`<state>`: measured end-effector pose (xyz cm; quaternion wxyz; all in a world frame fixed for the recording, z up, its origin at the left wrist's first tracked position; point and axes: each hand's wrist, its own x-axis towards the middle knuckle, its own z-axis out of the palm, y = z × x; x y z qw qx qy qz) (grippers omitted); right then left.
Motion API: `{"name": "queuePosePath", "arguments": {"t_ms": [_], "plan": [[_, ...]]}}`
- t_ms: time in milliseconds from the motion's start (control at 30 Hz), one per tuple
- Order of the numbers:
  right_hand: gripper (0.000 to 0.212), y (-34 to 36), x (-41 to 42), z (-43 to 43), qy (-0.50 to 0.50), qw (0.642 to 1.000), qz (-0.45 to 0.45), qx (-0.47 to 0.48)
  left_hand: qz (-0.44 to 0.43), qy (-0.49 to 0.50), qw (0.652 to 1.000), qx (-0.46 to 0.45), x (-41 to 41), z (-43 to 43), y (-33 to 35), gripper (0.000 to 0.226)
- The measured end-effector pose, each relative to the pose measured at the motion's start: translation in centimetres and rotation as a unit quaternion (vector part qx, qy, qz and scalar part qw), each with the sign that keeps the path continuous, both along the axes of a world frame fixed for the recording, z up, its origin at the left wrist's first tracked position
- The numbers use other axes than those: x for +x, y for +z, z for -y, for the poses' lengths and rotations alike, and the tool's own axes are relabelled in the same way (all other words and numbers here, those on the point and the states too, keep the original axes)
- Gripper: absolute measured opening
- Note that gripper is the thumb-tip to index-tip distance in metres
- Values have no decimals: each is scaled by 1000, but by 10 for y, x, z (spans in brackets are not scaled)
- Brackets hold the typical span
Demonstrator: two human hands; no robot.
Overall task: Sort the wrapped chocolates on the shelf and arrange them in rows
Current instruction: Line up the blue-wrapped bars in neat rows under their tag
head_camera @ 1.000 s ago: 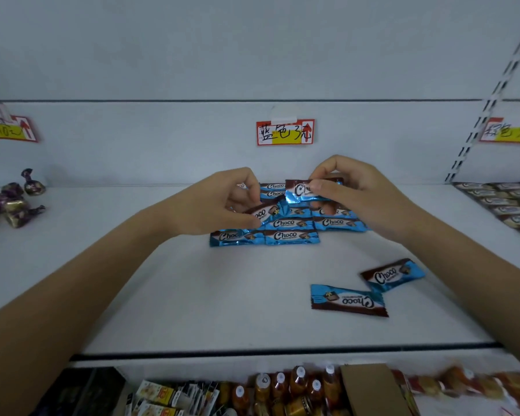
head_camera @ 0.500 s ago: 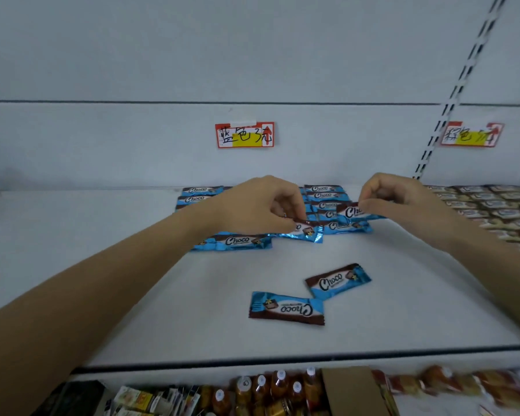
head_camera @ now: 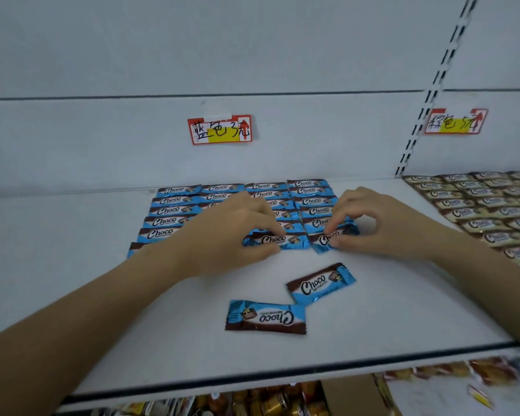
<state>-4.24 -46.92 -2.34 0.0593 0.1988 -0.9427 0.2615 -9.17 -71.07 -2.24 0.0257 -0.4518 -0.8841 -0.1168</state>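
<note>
Blue Choco wrapped chocolates lie in neat rows at the back of the white shelf, under a red and yellow label. My left hand pinches the left end of a blue chocolate lying flat in the front row. My right hand pinches another blue chocolate just to its right, slightly tilted. Two loose blue chocolates lie nearer the front: one angled, one upside down.
Brown and gold chocolates fill the neighbouring section at the right in rows, below a second label. A slotted upright divides the sections. Bottles and packets sit on the lower shelf beneath the front edge.
Both hands have come down from the back of the stack to the front row, each laying a chocolate on the shelf. The view has shifted right and closer.
</note>
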Motion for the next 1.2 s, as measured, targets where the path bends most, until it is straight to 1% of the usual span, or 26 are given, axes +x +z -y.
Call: {"name": "queuePosePath", "arguments": {"t_ms": [167,333,400,467,500,567,633,667,700,767,833,900,967,1033,1100,1200], "plan": [[9,-2,-1,-1,-13,1000,1,11,-4,-8,1000,-23,-1,-1,2,31],[9,-1,2,2,-18,1000,6,-12,-22,-12,1000,6,2,-1,1,31],[12,2,4,5,-3,999,0,-40,5,-45,998,40,6,2,6,29],[20,4,8,9,32,998,3,-53,49,-109,991,66,11,6,13,25],[23,4,9,12,48,997,9,-52,73,-129,987,60,14,8,17,25],[30,5,12,17,70,996,29,-39,112,-138,984,8,17,10,21,37],[34,3,14,20,95,995,38,-14,115,-125,984,-61,17,10,21,54],[35,3,14,22,110,993,35,-1,115,-121,983,-76,18,9,19,58],[35,2,14,23,123,992,32,9,121,-120,982,-79,18,9,18,56],[33,2,15,25,127,991,40,14,143,-116,980,-79,21,8,18,43],[25,4,16,27,117,991,57,-5,170,-119,975,-74,24,8,18,28],[15,5,16,28,102,992,61,-49,195,-124,971,-59,26,10,21,19],[8,7,15,29,81,989,60,-105,221,-119,967,-33,26,12,24,14],[7,8,13,31,55,986,63,-143,239,-113,964,-9,24,19,29,11],[12,11,10,34,33,986,60,-151,258,-98,961,14,18,33,36,11],[15,18,6,44,16,988,53,-141,266,-41,962,49,8,64,43,8]]}}
